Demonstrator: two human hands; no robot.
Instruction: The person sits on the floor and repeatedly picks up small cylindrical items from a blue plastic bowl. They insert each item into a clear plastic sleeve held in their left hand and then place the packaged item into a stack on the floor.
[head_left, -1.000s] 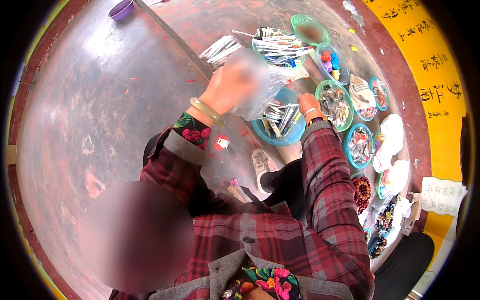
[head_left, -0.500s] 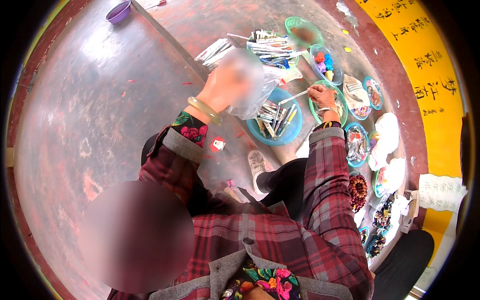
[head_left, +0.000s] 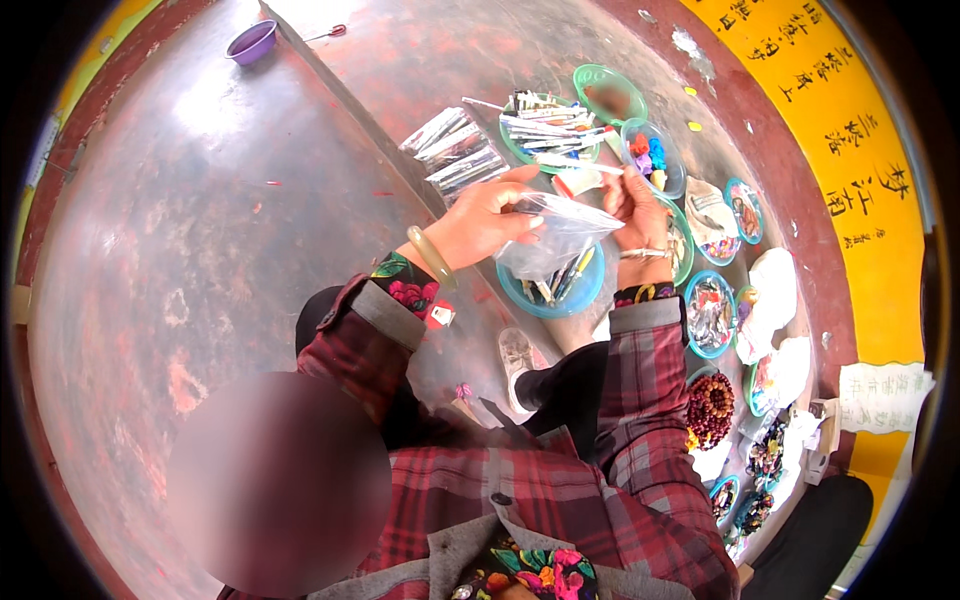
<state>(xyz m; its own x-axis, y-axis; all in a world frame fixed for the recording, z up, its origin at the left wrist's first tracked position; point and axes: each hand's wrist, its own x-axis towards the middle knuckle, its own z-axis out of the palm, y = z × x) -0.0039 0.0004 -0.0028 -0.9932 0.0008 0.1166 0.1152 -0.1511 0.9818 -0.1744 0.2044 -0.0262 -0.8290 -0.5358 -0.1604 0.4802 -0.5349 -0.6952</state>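
Observation:
A clear plastic bag [head_left: 560,235] hangs between my hands over a blue basin [head_left: 510,293] of pens. My left hand [head_left: 490,218] is closed on the left side of its mouth, thumb and fingers pinching the film. My right hand [head_left: 640,215] grips a slim white pen-like stick [head_left: 580,163], which points left above the bag. The bag's right corner reaches the right hand's fingers; whether they pinch it too, I cannot tell. Through the film, the bag's contents are hard to make out.
Beyond the bag are a green basin [head_left: 517,146] heaped with pens and bundled packs of pens [head_left: 455,150]. Several basins, one holding a coil of dark red beads [head_left: 711,410], line the right side. A purple basin [head_left: 250,44] sits far left on the floor.
My right hand has lifted the white stick from beside the blue basin and brought it up by the bag. The left hand has come nearer with the bag, now spread toward the right hand.

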